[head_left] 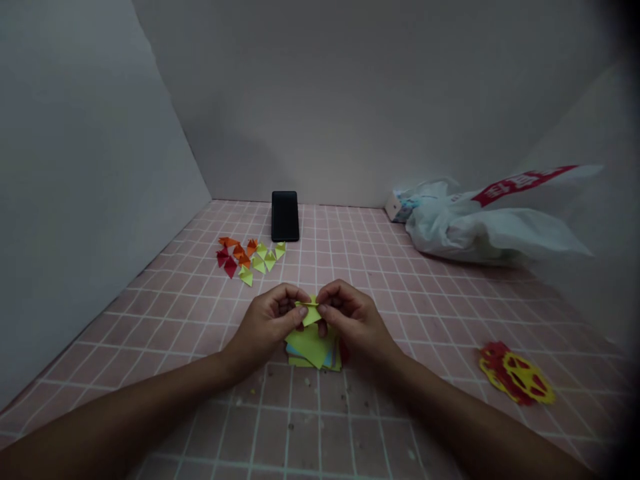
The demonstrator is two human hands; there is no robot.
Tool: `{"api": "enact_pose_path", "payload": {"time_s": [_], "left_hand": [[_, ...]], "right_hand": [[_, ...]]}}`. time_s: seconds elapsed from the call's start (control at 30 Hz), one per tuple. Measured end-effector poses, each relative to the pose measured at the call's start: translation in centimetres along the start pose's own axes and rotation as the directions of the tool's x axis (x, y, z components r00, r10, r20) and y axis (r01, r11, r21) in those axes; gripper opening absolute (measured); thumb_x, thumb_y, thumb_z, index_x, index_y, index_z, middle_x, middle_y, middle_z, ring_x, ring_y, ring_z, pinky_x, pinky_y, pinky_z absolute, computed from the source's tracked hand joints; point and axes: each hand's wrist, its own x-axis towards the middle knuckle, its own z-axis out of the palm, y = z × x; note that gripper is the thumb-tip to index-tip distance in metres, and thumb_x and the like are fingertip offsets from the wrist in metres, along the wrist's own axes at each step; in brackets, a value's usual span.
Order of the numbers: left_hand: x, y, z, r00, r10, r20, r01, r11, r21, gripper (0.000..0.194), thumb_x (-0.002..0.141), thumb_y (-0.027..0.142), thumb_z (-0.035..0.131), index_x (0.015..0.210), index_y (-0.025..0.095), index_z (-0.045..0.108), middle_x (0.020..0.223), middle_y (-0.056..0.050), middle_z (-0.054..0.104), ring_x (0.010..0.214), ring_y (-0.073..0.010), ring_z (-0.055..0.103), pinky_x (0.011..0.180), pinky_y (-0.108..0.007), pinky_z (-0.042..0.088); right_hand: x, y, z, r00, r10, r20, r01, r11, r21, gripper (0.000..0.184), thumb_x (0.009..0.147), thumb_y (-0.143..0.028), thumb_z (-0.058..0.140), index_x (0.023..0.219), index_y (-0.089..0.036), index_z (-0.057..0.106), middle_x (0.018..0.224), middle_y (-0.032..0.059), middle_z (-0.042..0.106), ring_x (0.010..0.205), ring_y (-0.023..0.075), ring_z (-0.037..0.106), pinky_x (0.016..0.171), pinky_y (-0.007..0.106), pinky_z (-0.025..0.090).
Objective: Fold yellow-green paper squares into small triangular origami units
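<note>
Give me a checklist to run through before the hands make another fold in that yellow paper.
1. Left hand and right hand both on the yellow paper: ok.
2. Paper stack close by: ok, just below the hands.
3. Stack edges lined up: not ok, sheets sit askew.
4. Folded pieces apart from the hands: ok.
5. Plastic bag away from the hands: ok.
6. Creases in the held paper sharp: cannot tell, fingers cover part.

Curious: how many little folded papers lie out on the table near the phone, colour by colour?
Yellow folded papers: 5
Orange folded papers: 4
Red folded papers: 2
Total: 11
The orange ones overlap, so that count is my best reading.
</note>
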Motion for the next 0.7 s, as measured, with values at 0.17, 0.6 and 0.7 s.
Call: {"api": "enact_pose_path", "payload": {"time_s": [0.17,0.6,0.7], "left_hand": [[0.10,0.15,-0.08,0.999,-0.021,-0.026,0.021,1.000,-0.012,0.014,0.075,0.025,0.069,0.082,0.015,0.061,0.066,0.002,0.061,0.060,-0.0104,0.057,0.058,-0.022,0.045],[0.02,0.19,0.00,0.999,-0.044,-0.008,0.044,0.998,-0.044,0.019,0.076,0.028,0.070,0.090,0.015,0.065,0.067,0.001,0.063,0.062,-0.0115,0.058,0.060,-0.023,0.046],[0.00,0.16,-0.05,0.998,-0.047,-0.051,0.045,0.998,-0.039,0.017,0.077,0.027,0.069,0.089,0.015,0.065,0.068,0.001,0.064,0.062,-0.0117,0.059,0.060,-0.022,0.047]], "right_hand": [[0.09,-0.10,-0.10,1.000,-0.009,0.019,0.009,1.000,0.014,0.005,0.078,-0.019,0.063,0.082,-0.019,0.060,0.058,-0.0046,0.059,0.050,0.0096,0.057,0.053,0.023,0.044],[0.09,-0.02,-0.31,1.000,0.004,0.025,-0.005,0.999,0.040,0.009,0.079,-0.021,0.064,0.086,-0.020,0.060,0.063,-0.0041,0.058,0.054,0.0106,0.057,0.055,0.025,0.043],[0.10,-0.14,-0.32,0.997,-0.004,0.072,-0.001,0.998,0.070,0.013,0.079,-0.020,0.065,0.090,-0.019,0.059,0.068,-0.0031,0.060,0.057,0.0106,0.057,0.058,0.025,0.043]]}}
